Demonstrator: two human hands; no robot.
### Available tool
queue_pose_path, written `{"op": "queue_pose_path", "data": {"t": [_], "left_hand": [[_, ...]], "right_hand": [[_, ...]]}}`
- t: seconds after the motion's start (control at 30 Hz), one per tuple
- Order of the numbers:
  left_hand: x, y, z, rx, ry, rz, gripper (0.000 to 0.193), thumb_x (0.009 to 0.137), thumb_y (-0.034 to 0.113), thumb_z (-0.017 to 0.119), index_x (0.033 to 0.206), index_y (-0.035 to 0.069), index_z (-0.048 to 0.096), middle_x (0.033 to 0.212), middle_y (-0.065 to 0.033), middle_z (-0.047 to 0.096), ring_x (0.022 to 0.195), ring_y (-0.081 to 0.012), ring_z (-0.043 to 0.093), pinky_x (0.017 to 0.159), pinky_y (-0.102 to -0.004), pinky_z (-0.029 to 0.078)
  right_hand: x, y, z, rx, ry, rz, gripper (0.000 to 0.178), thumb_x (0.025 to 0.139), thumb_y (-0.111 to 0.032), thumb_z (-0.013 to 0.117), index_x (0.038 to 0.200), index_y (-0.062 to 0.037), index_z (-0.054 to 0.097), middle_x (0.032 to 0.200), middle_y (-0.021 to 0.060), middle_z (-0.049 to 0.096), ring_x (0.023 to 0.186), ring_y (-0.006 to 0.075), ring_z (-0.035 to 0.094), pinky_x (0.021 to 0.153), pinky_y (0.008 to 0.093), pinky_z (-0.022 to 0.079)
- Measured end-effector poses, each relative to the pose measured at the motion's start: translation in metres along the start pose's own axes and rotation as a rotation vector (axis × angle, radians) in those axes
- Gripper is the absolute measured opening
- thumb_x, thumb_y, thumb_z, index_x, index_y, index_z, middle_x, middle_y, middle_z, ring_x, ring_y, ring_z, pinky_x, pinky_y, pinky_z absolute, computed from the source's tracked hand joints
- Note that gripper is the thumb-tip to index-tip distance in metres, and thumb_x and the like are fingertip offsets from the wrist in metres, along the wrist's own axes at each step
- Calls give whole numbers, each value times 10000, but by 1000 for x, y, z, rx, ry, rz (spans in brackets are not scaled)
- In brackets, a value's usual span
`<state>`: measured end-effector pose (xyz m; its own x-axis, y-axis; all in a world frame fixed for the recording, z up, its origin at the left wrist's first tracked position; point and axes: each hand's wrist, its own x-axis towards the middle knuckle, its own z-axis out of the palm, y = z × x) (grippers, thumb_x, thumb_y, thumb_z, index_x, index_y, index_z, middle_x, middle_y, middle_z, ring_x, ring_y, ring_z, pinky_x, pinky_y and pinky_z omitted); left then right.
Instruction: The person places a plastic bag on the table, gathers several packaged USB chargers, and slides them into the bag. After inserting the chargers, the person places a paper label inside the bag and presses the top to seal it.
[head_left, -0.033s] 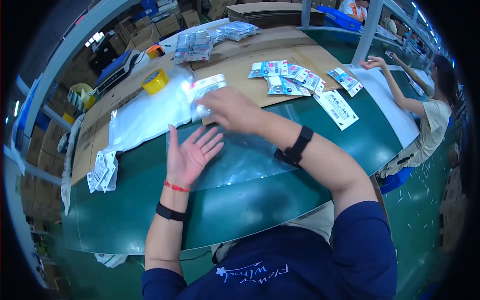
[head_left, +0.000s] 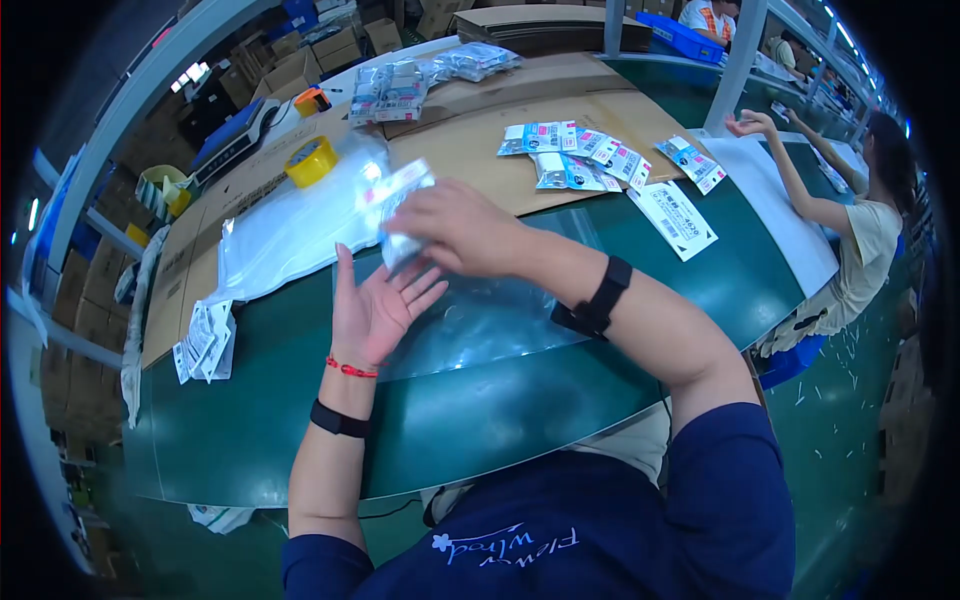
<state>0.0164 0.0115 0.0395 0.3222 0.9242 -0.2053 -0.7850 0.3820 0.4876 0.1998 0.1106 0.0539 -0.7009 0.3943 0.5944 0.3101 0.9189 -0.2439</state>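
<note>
My right hand (head_left: 450, 225) grips a small clear packet with a white printed header (head_left: 405, 185), held tilted and partly blurred. Just below it, my left hand (head_left: 385, 305) is palm up with its fingers spread; the packet's lower end is close above those fingertips, and I cannot tell if they touch. Beneath both hands a large clear plastic bag (head_left: 500, 325) lies flat on the green table (head_left: 500, 420). Beyond my left hand rests a stack of clear bags (head_left: 290, 235), with a yellow tape roll (head_left: 311, 162) at its far edge.
Several blue-and-white packets (head_left: 570, 170) lie on cardboard (head_left: 640, 105), near a white printed label (head_left: 672, 218). More bagged packets (head_left: 390, 90) sit at the back. Folded white slips (head_left: 207, 342) lie at left. A co-worker (head_left: 865, 215) sits at right, beside a metal post (head_left: 738, 70).
My right hand has brought the packet slightly nearer my left palm, and the packet has tilted. My left hand stays almost still.
</note>
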Motion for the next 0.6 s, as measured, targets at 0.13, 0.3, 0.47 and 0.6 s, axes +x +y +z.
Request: {"op": "queue_pose_path", "data": {"t": [0.13, 0.3, 0.47, 0.6], "left_hand": [[10, -10, -9, 203, 27, 196, 448, 974, 266, 493, 1338, 31, 380, 1275, -155, 536, 1179, -333, 531, 985, -481, 460], [27, -38, 0, 146, 117, 206, 423, 983, 261, 467, 1322, 18, 397, 1278, -152, 534, 1168, -324, 542, 977, -489, 462], [29, -59, 1, 190, 130, 172, 407, 985, 257, 470, 1303, 9, 417, 1260, -152, 547, 1145, -307, 562, 949, -457, 477], [29, -62, -12, 294, 140, 169, 403, 991, 274, 459, 1294, 12, 430, 1246, -151, 557, 1128, -287, 575, 929, -418, 485]], "right_hand": [[-15, 9, -8, 185, 20, 18, 456, 820, -241, 664, 1229, -64, 564, 1233, 189, 552, 1186, 367, 487, 1000, 448, 397], [-43, 84, -33, -445, 77, 918, 468, 827, -321, 648, 1175, -16, 577, 1184, 242, 563, 1115, 394, 531, 945, 442, 438], [-76, 104, -31, -549, -27, 923, 495, 828, -319, 644, 1210, -16, 564, 1167, 255, 567, 1098, 366, 546, 935, 431, 445], [-61, 54, -59, 332, -64, 958, 478, 842, -236, 607, 1265, -24, 536, 1173, 224, 574, 1089, 353, 549, 944, 416, 438]]}}
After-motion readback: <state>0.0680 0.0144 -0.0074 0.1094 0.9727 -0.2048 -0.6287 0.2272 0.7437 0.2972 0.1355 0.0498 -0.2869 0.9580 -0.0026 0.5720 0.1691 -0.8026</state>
